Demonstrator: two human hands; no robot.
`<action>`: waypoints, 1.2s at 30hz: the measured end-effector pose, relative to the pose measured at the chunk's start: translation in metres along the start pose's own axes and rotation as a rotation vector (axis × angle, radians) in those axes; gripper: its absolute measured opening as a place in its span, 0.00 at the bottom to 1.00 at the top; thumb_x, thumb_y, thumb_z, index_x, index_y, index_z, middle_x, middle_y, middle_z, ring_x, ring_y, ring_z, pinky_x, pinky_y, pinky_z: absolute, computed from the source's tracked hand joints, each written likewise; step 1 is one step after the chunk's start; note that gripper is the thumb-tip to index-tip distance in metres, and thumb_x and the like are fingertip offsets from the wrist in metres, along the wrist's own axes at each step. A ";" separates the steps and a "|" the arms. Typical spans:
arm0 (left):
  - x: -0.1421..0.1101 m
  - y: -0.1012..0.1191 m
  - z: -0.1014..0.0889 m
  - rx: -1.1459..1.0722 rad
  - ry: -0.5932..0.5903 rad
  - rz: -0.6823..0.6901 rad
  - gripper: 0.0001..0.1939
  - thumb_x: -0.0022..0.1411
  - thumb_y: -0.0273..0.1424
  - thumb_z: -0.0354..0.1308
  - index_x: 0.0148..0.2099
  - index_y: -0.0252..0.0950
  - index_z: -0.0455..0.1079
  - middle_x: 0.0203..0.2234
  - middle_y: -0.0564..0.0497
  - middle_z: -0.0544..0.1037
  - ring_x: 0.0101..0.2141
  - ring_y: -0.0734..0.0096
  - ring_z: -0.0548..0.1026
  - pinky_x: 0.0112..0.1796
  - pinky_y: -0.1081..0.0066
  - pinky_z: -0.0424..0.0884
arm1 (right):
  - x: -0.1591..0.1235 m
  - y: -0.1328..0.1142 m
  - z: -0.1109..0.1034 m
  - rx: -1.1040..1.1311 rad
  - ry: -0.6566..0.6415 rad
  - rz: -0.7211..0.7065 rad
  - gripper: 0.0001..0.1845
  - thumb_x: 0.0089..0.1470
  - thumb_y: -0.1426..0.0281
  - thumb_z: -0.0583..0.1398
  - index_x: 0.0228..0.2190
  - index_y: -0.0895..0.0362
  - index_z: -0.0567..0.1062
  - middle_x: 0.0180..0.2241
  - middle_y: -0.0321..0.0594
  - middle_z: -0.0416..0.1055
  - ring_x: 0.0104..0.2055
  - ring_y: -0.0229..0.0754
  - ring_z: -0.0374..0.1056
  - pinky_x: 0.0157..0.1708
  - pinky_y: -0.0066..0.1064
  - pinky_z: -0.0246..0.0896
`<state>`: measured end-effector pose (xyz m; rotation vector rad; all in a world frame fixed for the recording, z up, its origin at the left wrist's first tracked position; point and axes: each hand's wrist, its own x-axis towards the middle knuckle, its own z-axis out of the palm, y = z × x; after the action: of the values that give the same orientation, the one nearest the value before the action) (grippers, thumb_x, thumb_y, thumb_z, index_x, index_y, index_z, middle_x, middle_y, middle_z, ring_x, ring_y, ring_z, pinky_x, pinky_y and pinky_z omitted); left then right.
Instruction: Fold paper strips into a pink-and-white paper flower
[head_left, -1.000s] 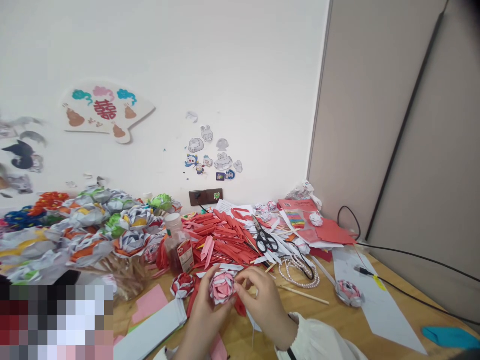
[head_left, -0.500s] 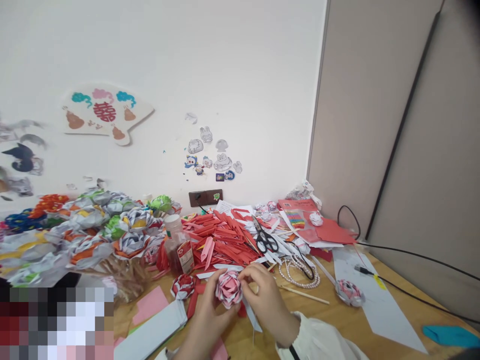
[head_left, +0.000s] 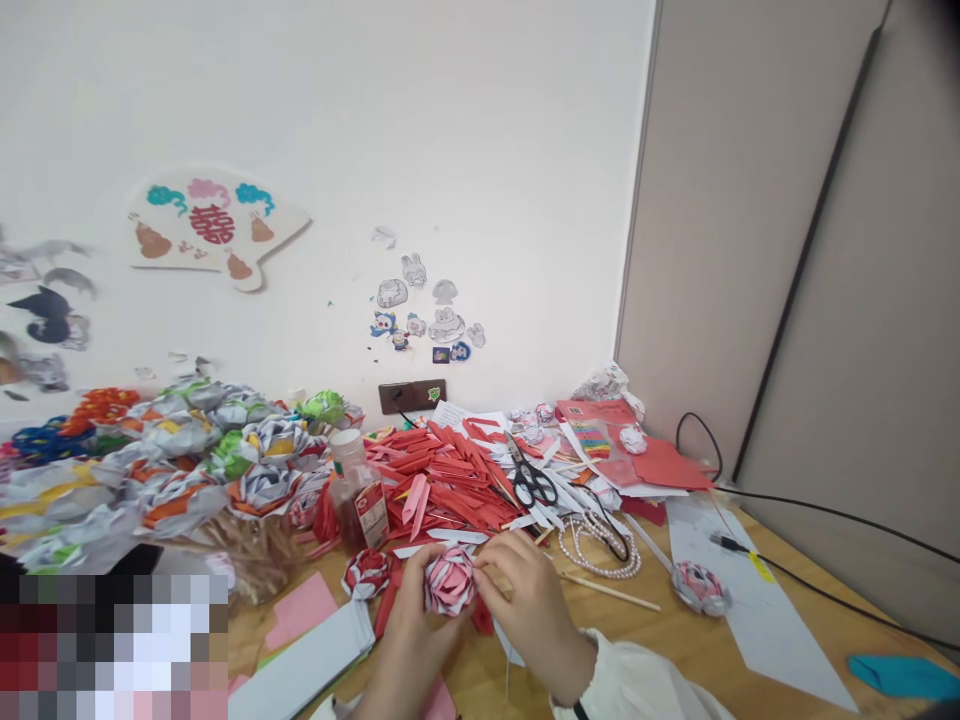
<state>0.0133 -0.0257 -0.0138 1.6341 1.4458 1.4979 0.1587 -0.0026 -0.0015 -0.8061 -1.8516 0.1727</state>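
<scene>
Both hands hold a pink and white paper rose (head_left: 448,582) just above the wooden table (head_left: 660,640). My left hand (head_left: 409,635) cups it from below and the left, fingers curled round it. My right hand (head_left: 525,600) pinches its right side with fingertips pressed to the petals. A smaller red and white paper rose (head_left: 366,572) lies on the table just left of my left hand. A heap of red paper strips (head_left: 439,480) lies behind the rose.
Black scissors (head_left: 531,482), a pearl string (head_left: 596,545), a wooden stick (head_left: 607,592) and another paper rose (head_left: 699,586) lie to the right. A small bottle (head_left: 358,488) stands behind left. Many paper flowers (head_left: 172,460) pile at left. White paper stack (head_left: 307,665) lies near left; cables (head_left: 825,515) run at right.
The rose has been turned a little in my fingers and shifted slightly left and down. My right hand's fingertips stay at its right side.
</scene>
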 end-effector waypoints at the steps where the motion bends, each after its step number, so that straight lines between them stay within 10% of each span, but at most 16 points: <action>1: 0.000 -0.002 0.000 -0.004 0.008 0.012 0.22 0.49 0.28 0.60 0.47 0.37 0.61 0.42 0.45 0.73 0.45 0.57 0.73 0.45 0.59 0.70 | 0.000 0.000 0.000 -0.006 -0.004 0.000 0.07 0.51 0.80 0.59 0.29 0.55 0.71 0.30 0.37 0.70 0.34 0.41 0.64 0.34 0.31 0.58; 36: -0.002 -0.009 -0.003 0.179 0.001 0.137 0.20 0.51 0.23 0.52 0.48 0.37 0.65 0.41 0.44 0.76 0.43 0.57 0.74 0.45 0.55 0.69 | -0.004 -0.008 0.004 -0.171 -0.029 -0.001 0.09 0.52 0.80 0.57 0.30 0.55 0.71 0.30 0.37 0.70 0.33 0.42 0.64 0.32 0.31 0.58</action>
<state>0.0077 -0.0256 -0.0222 1.8726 1.5337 1.4776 0.1527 -0.0097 -0.0027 -0.9241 -1.9121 0.0255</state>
